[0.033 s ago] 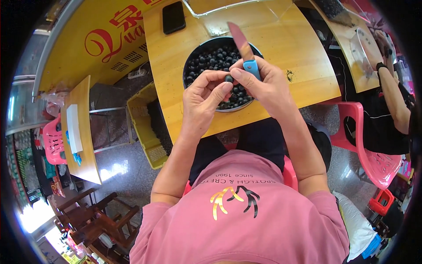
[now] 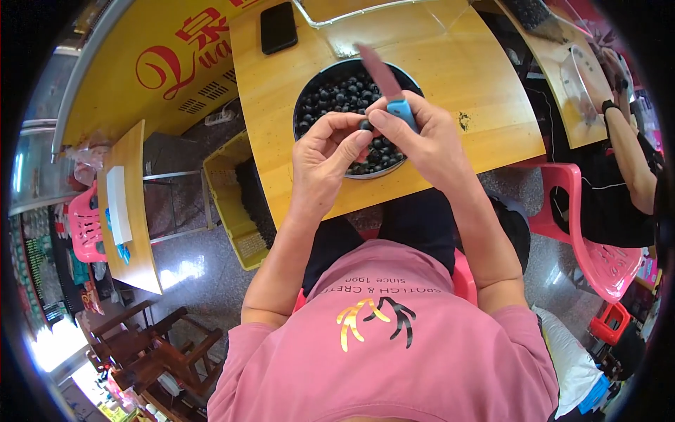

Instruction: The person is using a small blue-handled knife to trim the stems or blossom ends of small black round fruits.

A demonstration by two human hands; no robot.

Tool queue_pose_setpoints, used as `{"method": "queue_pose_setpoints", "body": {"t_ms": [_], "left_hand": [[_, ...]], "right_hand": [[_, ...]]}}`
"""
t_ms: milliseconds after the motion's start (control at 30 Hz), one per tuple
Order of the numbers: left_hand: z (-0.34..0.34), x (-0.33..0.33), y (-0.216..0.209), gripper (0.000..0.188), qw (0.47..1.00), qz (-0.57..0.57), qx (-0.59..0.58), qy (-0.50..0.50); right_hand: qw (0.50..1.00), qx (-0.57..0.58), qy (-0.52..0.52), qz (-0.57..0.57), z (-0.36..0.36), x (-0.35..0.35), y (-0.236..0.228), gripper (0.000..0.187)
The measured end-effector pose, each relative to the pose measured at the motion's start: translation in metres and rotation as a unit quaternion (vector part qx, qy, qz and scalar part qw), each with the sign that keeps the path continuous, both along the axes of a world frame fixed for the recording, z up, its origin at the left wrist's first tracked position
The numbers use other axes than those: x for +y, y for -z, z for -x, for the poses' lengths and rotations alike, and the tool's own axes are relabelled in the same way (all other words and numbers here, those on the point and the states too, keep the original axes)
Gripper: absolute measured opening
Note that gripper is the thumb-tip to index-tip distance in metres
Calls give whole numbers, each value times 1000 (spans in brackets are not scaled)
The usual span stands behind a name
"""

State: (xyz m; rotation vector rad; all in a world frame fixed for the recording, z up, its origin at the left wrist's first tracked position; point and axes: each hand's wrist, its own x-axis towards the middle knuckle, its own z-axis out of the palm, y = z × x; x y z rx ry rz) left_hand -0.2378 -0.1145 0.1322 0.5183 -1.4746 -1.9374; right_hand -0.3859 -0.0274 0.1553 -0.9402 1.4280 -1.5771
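My left hand (image 2: 327, 151) pinches a small dark round fruit (image 2: 365, 125) between thumb and fingertips. My right hand (image 2: 425, 137) grips a paring knife with a blue handle (image 2: 401, 111); its pinkish blade (image 2: 378, 72) points up and away to the left. The right thumb and fingertips close in beside the same fruit, touching or nearly touching it. Both hands are above the near part of a round bowl (image 2: 337, 69), which holds many similar dark round fruits (image 2: 334, 98). My hands hide part of the bowl and its contents.
The bowl stands on a wooden table (image 2: 478, 84) with a black phone (image 2: 278, 28) at the far left and dark crumbs (image 2: 463, 121) on the right. A yellow crate (image 2: 228, 207) sits below the left edge. Another person's arm (image 2: 629, 151) and a pink chair (image 2: 576, 211) are at right.
The knife blade has tipped slightly to the left and lower in my right hand. The fruit and my left hand stay almost in place.
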Motion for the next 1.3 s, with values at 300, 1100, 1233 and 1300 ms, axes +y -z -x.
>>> {"method": "queue_pose_setpoints", "body": {"t_ms": [300,1100,1233,1300], "left_hand": [[-1,-1,1,14,998,55,0,-7],[-8,-5,8,15,999,34,14,-17],[-8,-6,8,16,998,46,25,-23],[-10,-7,6,16,998,61,28,-20]], "right_hand": [[991,136,20,-2,-6,8,-4,20],[855,502,71,108,0,10,7,20],[856,502,62,105,2,10,8,22],[852,508,59,109,3,10,7,23]]}}
